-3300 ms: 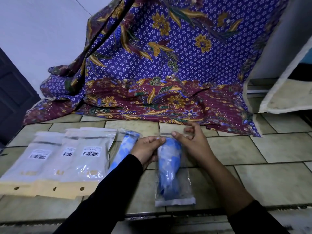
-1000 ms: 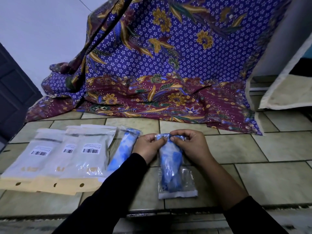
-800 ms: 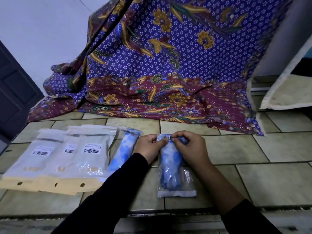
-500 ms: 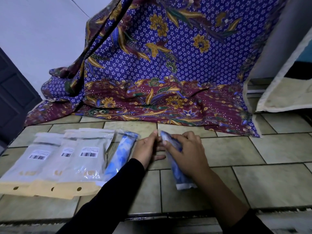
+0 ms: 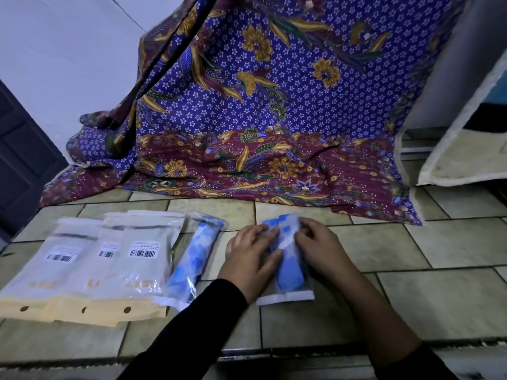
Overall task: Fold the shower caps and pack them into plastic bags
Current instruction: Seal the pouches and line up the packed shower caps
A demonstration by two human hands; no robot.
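A clear plastic bag (image 5: 286,293) lay flat on the tiled surface (image 5: 411,297), a little right of the middle and nearer the front edge than the far one, its long side running away from the person. Inside it sat a folded blue shower cap (image 5: 291,274), filling most of the bag's length.

The left hand (image 5: 252,256) rested on the bag's left side, palm down, fingers straight and close together, pressing the film against the tiles. The right hand (image 5: 315,244) covered the bag's far right part. Its fingers were curled tightly onto the far end and seemed to be pinching the film there, though the blur at the fingertips made the exact grip hard to read. The two hands nearly met over the far end of the bag. Black sleeves (image 5: 197,325) covered both forearms.

Just left of the left hand lay a second bag (image 5: 196,253), also holding a blue cap and tilted slightly. Beside that, toward the left edge, three white pouches (image 5: 109,264) with barcode labels overlapped one another in a row. A purple and maroon batik cloth (image 5: 274,119) hung behind and spilled onto the far edge of the tiles. A dark door (image 5: 22,165) stood at the left.
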